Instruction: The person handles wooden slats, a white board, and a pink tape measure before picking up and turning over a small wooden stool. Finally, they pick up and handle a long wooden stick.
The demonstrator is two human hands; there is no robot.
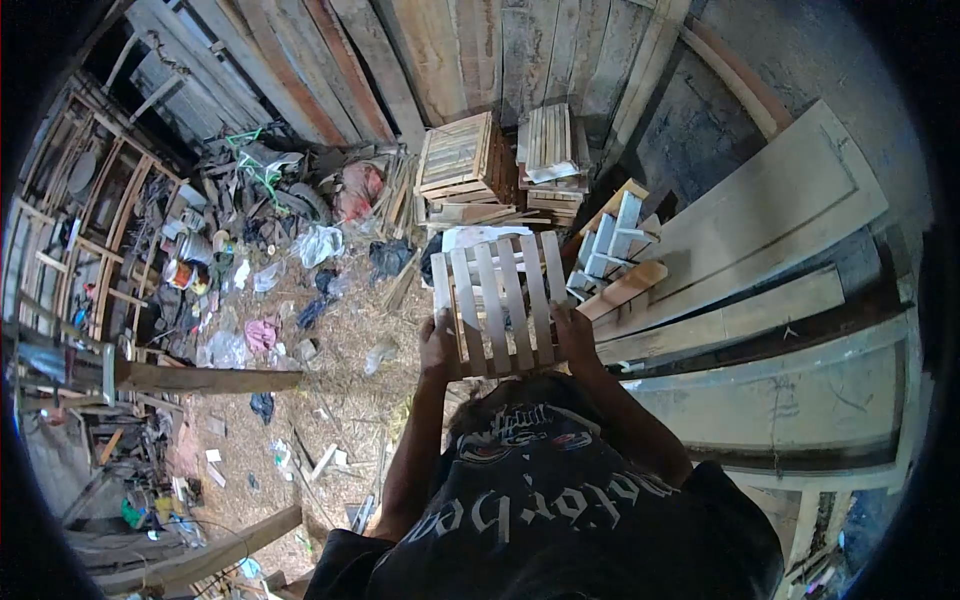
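Slatted wooden crate panel (500, 305) sits between both hands, held up in front of the person's chest, its pale slats running away from the body and its near edge close to the dark printed shirt (550, 510). Left hand (437, 345) grips the panel's left edge, fingers curled around the outer slat. Right hand (575, 335) clasps the right edge the same way, fingers wrapped over the outermost slat. Both arms are bent and raised, elbows low.

Beyond the panel's far edge, two finished crates (462, 160) and a stack of slat panels (550, 150) stand against a wall of upright planks (450, 50). Just beside the panel's right edge lies a jumble of short offcuts (612, 245), and broad pale boards (770, 220) lean along the right side. The ground (350, 390) is straw and sawdust, strewn with rags, plastic bags and scraps. At the far left stands a rough wooden shelf frame (90, 210) crowded with small clutter, too small to make out.
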